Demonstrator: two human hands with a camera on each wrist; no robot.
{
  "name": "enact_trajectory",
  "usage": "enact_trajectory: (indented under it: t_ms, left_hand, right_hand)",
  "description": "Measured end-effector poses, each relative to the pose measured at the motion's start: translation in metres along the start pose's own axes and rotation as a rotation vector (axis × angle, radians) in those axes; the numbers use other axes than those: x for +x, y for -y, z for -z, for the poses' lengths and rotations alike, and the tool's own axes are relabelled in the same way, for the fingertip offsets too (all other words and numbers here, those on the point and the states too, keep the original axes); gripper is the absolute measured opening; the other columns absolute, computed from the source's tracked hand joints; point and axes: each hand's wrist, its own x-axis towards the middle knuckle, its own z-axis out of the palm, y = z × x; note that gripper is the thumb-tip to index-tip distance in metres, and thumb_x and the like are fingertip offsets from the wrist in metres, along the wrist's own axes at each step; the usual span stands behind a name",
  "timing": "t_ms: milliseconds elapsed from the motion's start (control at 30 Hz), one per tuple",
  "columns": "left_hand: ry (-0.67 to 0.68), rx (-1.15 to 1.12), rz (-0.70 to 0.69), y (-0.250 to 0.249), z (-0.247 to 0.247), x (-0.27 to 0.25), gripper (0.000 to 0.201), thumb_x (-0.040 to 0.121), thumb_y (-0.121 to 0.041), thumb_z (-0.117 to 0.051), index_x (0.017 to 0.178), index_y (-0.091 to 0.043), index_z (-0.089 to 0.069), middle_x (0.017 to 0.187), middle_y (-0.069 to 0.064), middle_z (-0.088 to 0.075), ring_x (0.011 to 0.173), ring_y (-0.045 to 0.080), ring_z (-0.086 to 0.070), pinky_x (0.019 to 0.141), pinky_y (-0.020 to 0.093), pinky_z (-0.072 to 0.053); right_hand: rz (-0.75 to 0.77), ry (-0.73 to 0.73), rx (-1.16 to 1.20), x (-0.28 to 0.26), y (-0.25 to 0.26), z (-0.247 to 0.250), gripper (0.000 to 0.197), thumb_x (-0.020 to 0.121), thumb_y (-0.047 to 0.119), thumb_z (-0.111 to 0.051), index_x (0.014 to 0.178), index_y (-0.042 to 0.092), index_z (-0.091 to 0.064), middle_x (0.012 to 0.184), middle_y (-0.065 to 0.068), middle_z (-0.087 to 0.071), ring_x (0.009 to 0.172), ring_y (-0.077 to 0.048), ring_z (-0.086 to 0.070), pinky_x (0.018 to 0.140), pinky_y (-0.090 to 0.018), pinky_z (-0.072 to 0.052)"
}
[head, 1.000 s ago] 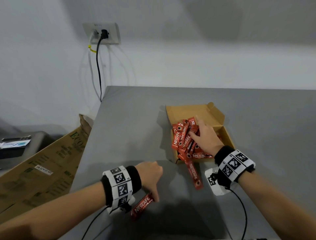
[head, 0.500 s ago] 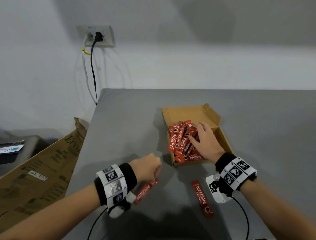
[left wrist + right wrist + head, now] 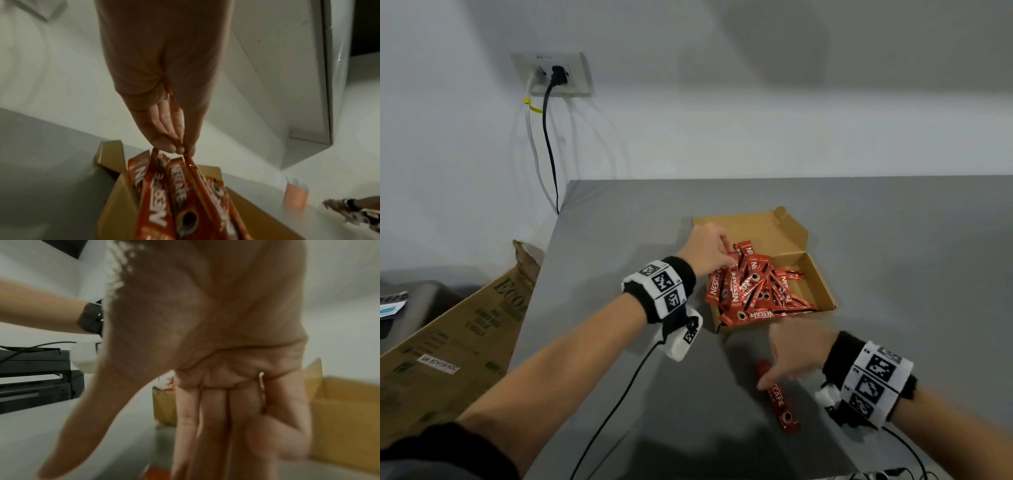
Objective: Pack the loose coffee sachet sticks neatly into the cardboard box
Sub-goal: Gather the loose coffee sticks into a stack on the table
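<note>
The open cardboard box (image 3: 815, 274) lies on the grey table with a jumbled pile of red coffee sachets (image 3: 750, 291) filling its left part. My left hand (image 3: 727, 255) is at the box's far left corner. In the left wrist view its fingertips (image 3: 182, 148) pinch the end of a sachet above the pile (image 3: 164, 203). One loose sachet (image 3: 780, 401) lies on the table in front of the box. My right hand (image 3: 768, 380) reaches down to it, fingers (image 3: 213, 418) straight and thumb spread, fingertips at the sachet's far half.
The table's left edge (image 3: 541, 284) drops to a large cardboard sheet (image 3: 458, 335) leaning below. A wall socket (image 3: 554, 73) with cables hangs behind. A black printer (image 3: 35, 378) stands to the left. Wrist cables trail over the near table.
My left hand carried its sachet from the near table up to the box's far left corner. My right hand left the pile and came back down to the loose sachet.
</note>
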Motion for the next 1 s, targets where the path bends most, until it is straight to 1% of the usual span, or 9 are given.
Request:
enact_trajectory:
  t_ms: [100,200,267,367,500,600,767,867,1000]
  left_hand:
    - [-0.03,0.055,-0.003,0.01,-0.008,0.004,0.019,0.079,-0.011,-0.072,0.092,-0.002,-0.062,0.079,0.0,-0.059,0.076,0.015,-0.06,0.064,0.014,-0.048]
    - [-0.055,0.11,-0.049,0.014,-0.007,0.002,0.023,0.082,-0.02,-0.069,0.097,-0.005,-0.062,0.091,0.004,-0.062,0.082,0.013,-0.059,0.07,0.015,-0.048]
    - [-0.116,0.12,-0.078,0.016,-0.001,-0.001,0.019,0.087,-0.02,-0.063,0.099,-0.006,-0.062,0.094,0.004,-0.064,0.084,0.013,-0.06,0.076,0.022,-0.051]
    - [-0.165,0.119,-0.053,0.025,0.007,-0.011,0.015,0.092,-0.01,-0.053,0.102,-0.002,-0.061,0.097,0.009,-0.065,0.085,0.015,-0.06,0.076,0.02,-0.048]
    - [-0.051,0.13,0.077,0.039,0.006,-0.029,0.021,0.095,-0.008,-0.046,0.112,-0.003,-0.055,0.109,0.012,-0.062,0.086,0.015,-0.057,0.072,0.019,-0.044]
    - [0.038,0.004,0.198,0.04,-0.003,-0.04,0.027,0.094,-0.015,-0.05,0.12,-0.005,-0.048,0.104,0.012,-0.059,0.075,0.016,-0.059,0.061,0.02,-0.048]
    - [0.138,-0.093,0.303,0.034,-0.013,-0.046,0.042,0.093,-0.02,-0.054,0.129,-0.007,-0.036,0.086,0.008,-0.059,0.054,0.01,-0.055,0.035,0.01,-0.037]
    - [0.134,-0.094,0.316,0.031,-0.017,-0.044,0.047,0.093,-0.022,-0.054,0.132,-0.007,-0.032,0.094,0.011,-0.057,0.054,0.011,-0.055,0.035,0.011,-0.039]
    - [0.121,-0.096,0.354,0.03,-0.023,-0.041,0.049,0.091,-0.025,-0.056,0.13,-0.012,-0.029,0.096,0.015,-0.06,0.054,0.017,-0.06,0.045,0.024,-0.053]
  right_hand:
    - [-0.028,-0.048,0.03,0.007,-0.001,-0.015,0.044,0.072,0.048,-0.072,0.078,0.005,-0.068,0.063,0.003,-0.062,0.058,-0.008,-0.059,0.064,-0.022,-0.048]
    - [-0.017,-0.068,0.143,0.012,-0.003,-0.02,0.026,0.077,0.031,-0.072,0.065,0.012,-0.06,0.056,0.007,-0.054,0.043,0.001,-0.05,0.054,-0.017,-0.044]
    - [-0.007,-0.089,0.147,0.013,-0.003,-0.017,0.031,0.079,0.029,-0.071,0.061,0.02,-0.048,0.061,0.009,-0.05,0.051,-0.002,-0.048,0.051,-0.017,-0.038]
    - [0.075,-0.128,0.208,0.005,-0.004,0.01,0.022,0.08,0.03,-0.071,0.07,0.018,-0.055,0.071,0.004,-0.061,0.06,-0.006,-0.057,0.053,-0.016,-0.045]
    - [0.106,-0.541,0.556,0.002,-0.013,0.057,0.015,0.077,0.029,-0.071,0.077,0.025,-0.057,0.065,0.006,-0.063,0.049,0.001,-0.058,0.05,-0.012,-0.046]
    - [0.005,-0.687,0.699,0.019,-0.014,0.068,0.037,0.078,0.025,-0.069,0.111,0.014,-0.057,0.071,0.001,-0.066,0.055,-0.004,-0.062,0.051,-0.012,-0.048]
    - [-0.014,-0.657,0.685,0.04,-0.008,0.059,0.056,0.079,0.027,-0.07,0.129,0.015,-0.048,0.091,-0.002,-0.066,0.067,-0.009,-0.066,0.073,-0.023,-0.055]
    - [-0.106,-0.771,0.634,0.036,-0.032,0.056,0.041,0.084,0.029,-0.064,0.12,0.01,-0.056,0.098,-0.005,-0.068,0.075,-0.011,-0.064,0.076,-0.026,-0.056]
    - [-0.408,-0.871,0.355,0.033,-0.079,0.037,0.036,0.092,0.027,-0.054,0.118,0.001,-0.054,0.116,-0.019,-0.058,0.107,-0.032,-0.054,0.09,-0.041,-0.046]
